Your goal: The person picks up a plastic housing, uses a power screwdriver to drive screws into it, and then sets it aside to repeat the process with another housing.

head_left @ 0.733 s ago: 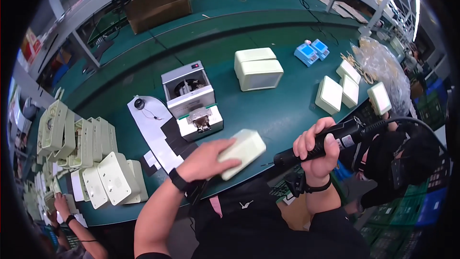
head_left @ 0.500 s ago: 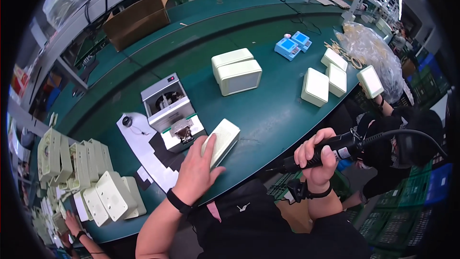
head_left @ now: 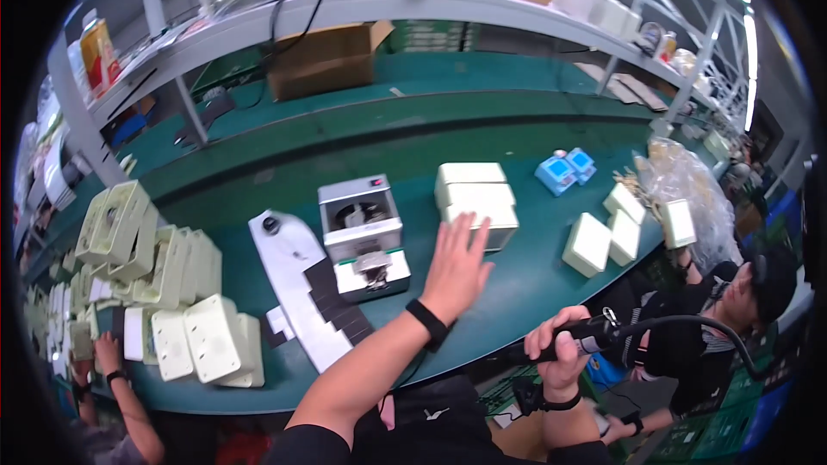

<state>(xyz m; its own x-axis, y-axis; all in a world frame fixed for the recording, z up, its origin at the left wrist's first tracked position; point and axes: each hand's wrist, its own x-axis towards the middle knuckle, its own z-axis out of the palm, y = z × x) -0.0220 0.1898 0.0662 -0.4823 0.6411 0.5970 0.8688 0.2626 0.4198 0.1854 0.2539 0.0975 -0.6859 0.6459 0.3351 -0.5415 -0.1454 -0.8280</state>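
My left hand point(head_left: 457, 267) reaches forward over the bench. Its fingers are stretched out and lie against the front of a group of pale cream plastic boxes point(head_left: 474, 176), covering part of the nearest one. In my right hand point(head_left: 562, 351), above the bench's near edge, is a black electric screwdriver point(head_left: 593, 334) with a thick dark cable; its tip points left. Left of the boxes stands a grey screw feeder machine point(head_left: 360, 228), with a white and green front part.
Several cream housings point(head_left: 211, 340) are piled at the left, where another person's hands point(head_left: 108, 353) work. White paper point(head_left: 289, 267) lies beside the feeder. Two blue devices point(head_left: 557, 174) and more cream boxes point(head_left: 588, 244) stand right, near another person point(head_left: 719, 310). A shelf point(head_left: 413, 2) spans the back.
My left hand has moved forward and right, from the single box near the bench edge to the box group. That box no longer lies there. The view has shifted; the screwdriver stays in my right hand.
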